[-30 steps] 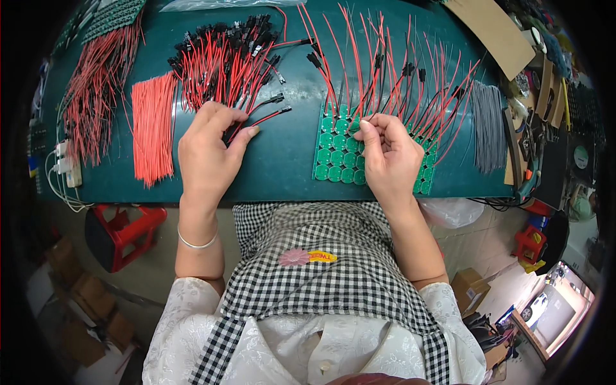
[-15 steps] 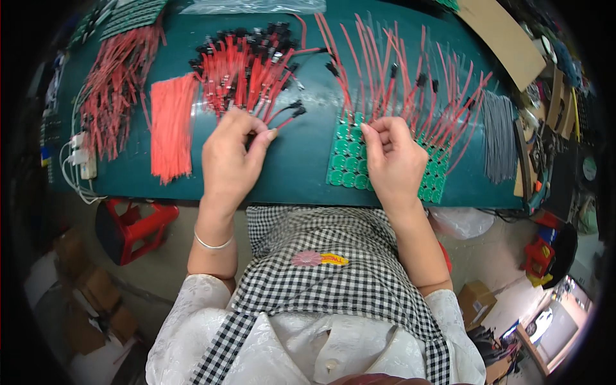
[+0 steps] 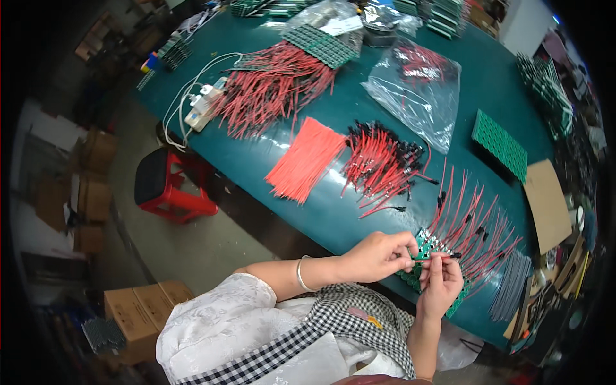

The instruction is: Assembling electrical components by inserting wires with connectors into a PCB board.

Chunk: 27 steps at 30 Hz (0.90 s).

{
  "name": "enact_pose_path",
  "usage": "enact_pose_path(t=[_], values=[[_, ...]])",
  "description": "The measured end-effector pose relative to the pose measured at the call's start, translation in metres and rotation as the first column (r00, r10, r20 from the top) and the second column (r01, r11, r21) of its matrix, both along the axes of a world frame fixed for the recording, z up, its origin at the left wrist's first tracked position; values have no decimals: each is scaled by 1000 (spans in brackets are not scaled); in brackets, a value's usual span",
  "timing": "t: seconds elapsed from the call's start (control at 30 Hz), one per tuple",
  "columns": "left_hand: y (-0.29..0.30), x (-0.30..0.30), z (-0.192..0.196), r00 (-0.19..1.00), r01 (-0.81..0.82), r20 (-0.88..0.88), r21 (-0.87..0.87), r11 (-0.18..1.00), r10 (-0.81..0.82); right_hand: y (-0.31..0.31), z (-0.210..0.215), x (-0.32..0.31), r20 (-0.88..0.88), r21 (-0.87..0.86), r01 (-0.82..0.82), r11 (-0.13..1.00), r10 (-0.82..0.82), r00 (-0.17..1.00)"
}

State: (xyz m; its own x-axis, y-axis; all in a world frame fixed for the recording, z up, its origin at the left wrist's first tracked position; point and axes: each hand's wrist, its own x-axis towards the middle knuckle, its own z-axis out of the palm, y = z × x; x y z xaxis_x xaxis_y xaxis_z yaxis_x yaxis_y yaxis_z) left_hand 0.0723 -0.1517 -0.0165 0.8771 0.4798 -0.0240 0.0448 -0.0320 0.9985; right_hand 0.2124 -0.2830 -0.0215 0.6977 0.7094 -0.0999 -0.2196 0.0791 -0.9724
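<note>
My left hand (image 3: 384, 256) and my right hand (image 3: 440, 280) come together over a green circuit board panel (image 3: 409, 278). Between their fingertips they pinch a short red wire lead (image 3: 455, 255), whose black connector end sticks out to the right of my right fingers. The panel is partly covered by both hands. Several red wires (image 3: 471, 218), some with black ends, rise from its far side and fan across the table. Left of these lies a heap of red leads with black connectors (image 3: 378, 157).
Flat coral-red wires (image 3: 305, 160) lie left of the heap; more red wires (image 3: 276, 86) lie beyond them. Grey wires (image 3: 511, 285) and cardboard (image 3: 547, 206) are at the right. A plastic bag (image 3: 414, 90) and green panel (image 3: 500, 145) lie farther back. A red stool (image 3: 173, 186) stands left.
The head view has swung left, tilting the scene. My hands, apart before, have come together over the panel. A red wire lead now stretches between their fingers.
</note>
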Motion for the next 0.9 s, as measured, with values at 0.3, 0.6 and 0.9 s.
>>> enact_pose_path(t=[0.3, 0.6, 0.9], values=[[-20, -3, -22, 985, -171, 58, 479, 861, 163, -8, -11, 6, 214, -204, -42, 978, 86, 973], [-12, -6, -25, 985, -99, -23, 745, 660, 173, -9, -22, 23, 600, -370, 103, 923, 153, 785], [7, 1, -19, 980, -111, -26, 747, 655, 195, 2, -26, 19, 617, -285, 113, 952, 92, 782]])
